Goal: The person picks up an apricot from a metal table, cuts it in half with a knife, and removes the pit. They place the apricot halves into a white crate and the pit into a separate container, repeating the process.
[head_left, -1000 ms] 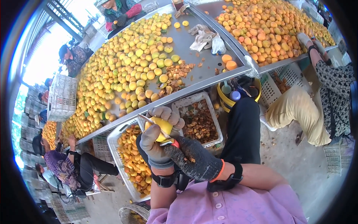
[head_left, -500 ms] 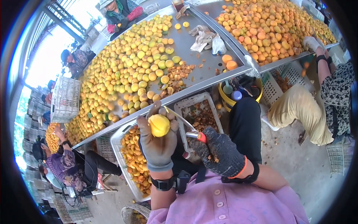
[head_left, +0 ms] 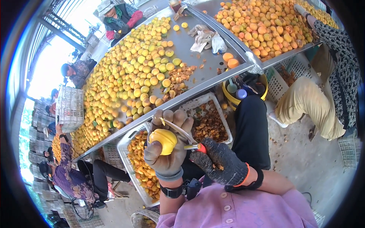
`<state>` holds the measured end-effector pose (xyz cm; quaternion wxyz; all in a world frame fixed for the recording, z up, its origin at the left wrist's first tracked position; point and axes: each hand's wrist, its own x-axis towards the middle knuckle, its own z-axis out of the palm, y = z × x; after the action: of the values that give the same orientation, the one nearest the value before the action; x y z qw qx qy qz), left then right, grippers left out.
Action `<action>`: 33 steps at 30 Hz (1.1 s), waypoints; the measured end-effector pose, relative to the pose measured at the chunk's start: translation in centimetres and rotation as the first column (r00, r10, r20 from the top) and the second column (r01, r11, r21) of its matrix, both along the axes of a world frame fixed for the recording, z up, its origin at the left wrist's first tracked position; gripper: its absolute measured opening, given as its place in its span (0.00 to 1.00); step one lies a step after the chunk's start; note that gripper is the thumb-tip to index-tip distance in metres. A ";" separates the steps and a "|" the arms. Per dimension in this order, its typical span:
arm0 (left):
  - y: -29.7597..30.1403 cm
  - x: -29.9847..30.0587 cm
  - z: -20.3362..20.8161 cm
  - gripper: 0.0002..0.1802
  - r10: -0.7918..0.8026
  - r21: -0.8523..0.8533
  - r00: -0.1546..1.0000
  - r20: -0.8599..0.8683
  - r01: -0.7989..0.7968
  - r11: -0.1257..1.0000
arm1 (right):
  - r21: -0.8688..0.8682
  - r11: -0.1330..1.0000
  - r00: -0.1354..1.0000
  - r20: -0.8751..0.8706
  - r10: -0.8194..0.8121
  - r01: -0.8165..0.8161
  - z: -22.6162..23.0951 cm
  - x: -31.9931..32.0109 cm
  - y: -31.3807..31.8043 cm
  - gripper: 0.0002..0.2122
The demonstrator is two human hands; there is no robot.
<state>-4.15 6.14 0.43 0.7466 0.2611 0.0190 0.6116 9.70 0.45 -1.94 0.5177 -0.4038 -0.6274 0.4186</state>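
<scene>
In my left hand [head_left: 173, 159], gloved in grey and brown, I hold a yellow apricot [head_left: 163, 141], with the thumb bent against its side. A groove or cut line shows on the fruit. My right hand [head_left: 222, 161], in a dark knit glove with an orange cuff, is closed round the red handle of a curved metal hand tool [head_left: 194, 147]. The tool's thin curved end reaches over the left palm beside the apricot; whether it touches the fruit I cannot tell. Below the hands, a white crate [head_left: 125, 146] holds cut apricot pieces.
A metal sorting table [head_left: 213, 74] carries heaps of apricots [head_left: 133, 72], scraps and white gloves [head_left: 201, 40]. Under its edge stand a tray [head_left: 228, 127] of brown scraps and a yellow bucket [head_left: 264, 93]. Several people sit around; a white crate [head_left: 70, 110] stands at the left.
My left hand has turned and its thumb now lies across the apricot. Both hands have come slightly lower. At the left a co-worker's arm has risen to the crate; the right co-worker reaches farther over the fruit.
</scene>
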 end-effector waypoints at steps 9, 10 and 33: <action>0.3 0.6 -0.1 0.31 0.022 0.027 0.994 -0.112 -0.019 0.999 | -0.082 0.993 0.977 0.189 0.101 -0.087 1.3 0.2 0.4 0.18; 0.3 0.8 -0.2 0.31 0.043 0.042 0.989 -0.141 -0.037 0.998 | -0.073 0.994 0.976 0.194 0.099 -0.086 1.1 0.1 0.4 0.17; 1.6 2.0 1.7 0.14 0.394 0.048 0.510 -0.765 -0.565 0.823 | 0.089 0.991 0.944 0.322 0.070 -0.104 -2.0 -2.0 4.3 0.15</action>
<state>-2.18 7.70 2.11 0.4932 0.3925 0.4587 0.6263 7.66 4.73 -3.96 0.4114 -0.4100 -0.7409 0.3372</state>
